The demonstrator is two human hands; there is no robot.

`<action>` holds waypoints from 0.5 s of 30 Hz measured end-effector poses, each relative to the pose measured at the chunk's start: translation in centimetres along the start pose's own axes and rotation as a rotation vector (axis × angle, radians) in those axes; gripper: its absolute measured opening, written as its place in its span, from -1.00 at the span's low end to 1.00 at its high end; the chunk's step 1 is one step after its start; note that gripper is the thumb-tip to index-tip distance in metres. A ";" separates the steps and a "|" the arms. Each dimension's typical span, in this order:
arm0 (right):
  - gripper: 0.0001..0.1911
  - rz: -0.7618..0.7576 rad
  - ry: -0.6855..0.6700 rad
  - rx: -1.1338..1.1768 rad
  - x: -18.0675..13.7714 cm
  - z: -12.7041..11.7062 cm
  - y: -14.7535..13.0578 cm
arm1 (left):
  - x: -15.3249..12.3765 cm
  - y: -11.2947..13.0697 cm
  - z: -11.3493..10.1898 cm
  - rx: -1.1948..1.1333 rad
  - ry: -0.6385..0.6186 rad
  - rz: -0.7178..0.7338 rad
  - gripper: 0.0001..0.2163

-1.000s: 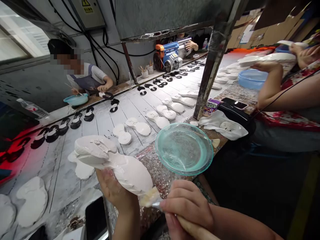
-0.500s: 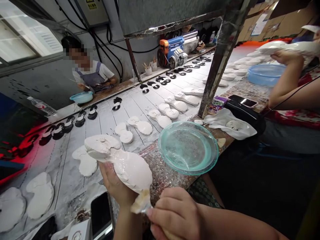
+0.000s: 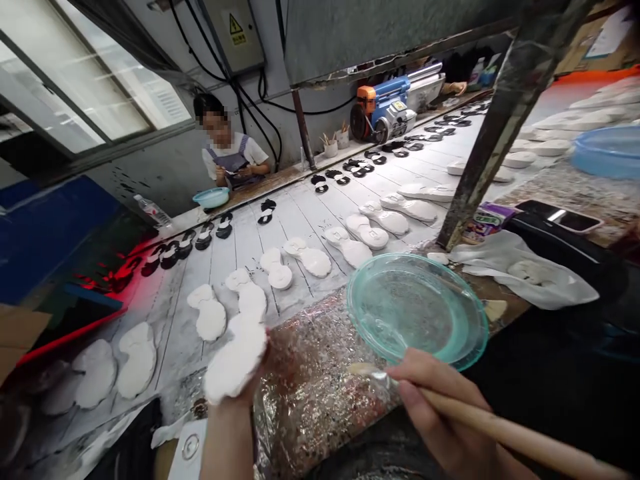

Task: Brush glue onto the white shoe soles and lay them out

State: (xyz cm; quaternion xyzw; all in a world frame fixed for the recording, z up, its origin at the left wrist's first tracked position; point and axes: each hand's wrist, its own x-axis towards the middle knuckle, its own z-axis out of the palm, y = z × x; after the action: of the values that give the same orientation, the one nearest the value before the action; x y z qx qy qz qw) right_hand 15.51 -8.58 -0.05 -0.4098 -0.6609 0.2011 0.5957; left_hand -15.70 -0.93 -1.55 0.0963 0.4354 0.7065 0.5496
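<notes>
White cast (image 3: 235, 365) on left hand (image 3: 235, 403), brush (image 3: 480, 419) near dish (image 3: 415, 310)

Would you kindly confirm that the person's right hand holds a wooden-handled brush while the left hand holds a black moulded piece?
The colour is wrong: the moulded piece in the left hand is white, not black, as the head view shows. The right hand does hold the wooden-handled brush.

2 hands (image 3: 233, 417) (image 3: 443, 407), 1 brush (image 3: 510, 427), 1 glass dish (image 3: 415, 310), 2 plastic basins (image 3: 211, 197) (image 3: 607, 152)
</notes>
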 end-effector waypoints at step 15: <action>-0.70 0.624 0.335 0.191 -0.2 -2.3 9.7 | 11.6 -0.4 -1.3 0.215 0.263 -0.066 -0.68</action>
State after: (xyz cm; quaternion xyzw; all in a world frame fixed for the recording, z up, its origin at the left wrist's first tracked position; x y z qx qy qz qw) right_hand 20.64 -3.56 -6.98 -0.5615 -0.3756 0.3642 0.6411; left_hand -20.58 8.41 -6.57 0.0470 0.5796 0.6439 0.4973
